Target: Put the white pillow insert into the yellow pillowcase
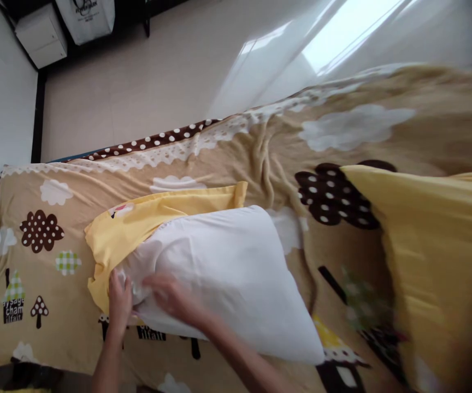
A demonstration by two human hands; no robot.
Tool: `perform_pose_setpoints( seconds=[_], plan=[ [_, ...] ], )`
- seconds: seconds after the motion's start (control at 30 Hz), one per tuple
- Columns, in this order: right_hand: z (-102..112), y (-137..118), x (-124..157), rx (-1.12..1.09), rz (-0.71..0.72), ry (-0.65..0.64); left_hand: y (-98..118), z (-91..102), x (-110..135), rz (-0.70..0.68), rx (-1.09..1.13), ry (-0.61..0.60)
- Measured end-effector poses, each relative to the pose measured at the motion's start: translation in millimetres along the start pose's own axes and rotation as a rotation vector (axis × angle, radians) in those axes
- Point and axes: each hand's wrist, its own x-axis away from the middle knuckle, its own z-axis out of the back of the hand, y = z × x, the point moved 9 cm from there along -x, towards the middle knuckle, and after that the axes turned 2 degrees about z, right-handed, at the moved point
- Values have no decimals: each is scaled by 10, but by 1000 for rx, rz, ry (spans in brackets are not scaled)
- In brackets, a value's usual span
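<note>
A white pillow (228, 273) lies on the printed bedspread, its left end partly inside a yellow pillowcase (137, 229). The pillowcase is bunched around that end and stretches along the pillow's far side. My left hand (120, 297) is closed on the pillowcase's edge at the near left corner, where cloth and pillow meet. Just to its right, my right hand (166, 292) is over the pillow's left end, smeared by motion. Whether its fingers hold anything cannot be made out.
The tan bedspread (68, 300) carries clouds, mushrooms and little houses. Another yellow cloth item (444, 262), perhaps a covered pillow, is at the right. Beyond the bed runs a pale shiny floor (146, 93). A white box (41, 35) and a white bag (88, 19) stand at the far left.
</note>
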Motion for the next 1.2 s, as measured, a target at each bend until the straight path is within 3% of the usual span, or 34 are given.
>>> perform_pose_setpoints(
  seconds=[0.1,0.13,0.2,0.27,0.37,0.53,0.67,0.8,0.87,0.93,1.03,1.13,1.2],
  plan=[
    [858,675,-94,289,-207,205,77,72,136,-108,-195,-72],
    [1013,886,-103,379,-289,212,142,81,187,-139,-274,-93],
    [1087,1163,-106,476,-388,160,269,72,249,-158,-405,-124],
    [966,1202,-104,493,-385,113,438,21,245,-213,-443,-133],
    [711,1037,-87,467,-360,58,682,-60,114,-334,-378,-76],
    [518,747,15,430,-366,-18,749,-29,-290,-282,-229,93],
    [322,401,119,368,-299,-48,933,-164,-487,-268,-18,-63],
    [-15,18,-63,234,-182,-78,1495,-259,-338,-434,85,-289],
    [-89,13,-279,209,-164,-70,1751,-175,-188,-524,130,-318],
    [-18,185,-505,216,-191,-27,1859,-71,-64,-570,153,-294],
    [284,638,-688,247,-298,68,1663,-71,33,-569,97,-245],
    [583,983,-593,290,-423,140,1083,-282,29,-460,-13,-227],
    [704,971,-417,317,-412,201,618,-456,19,-340,-71,-236]
  ],
)
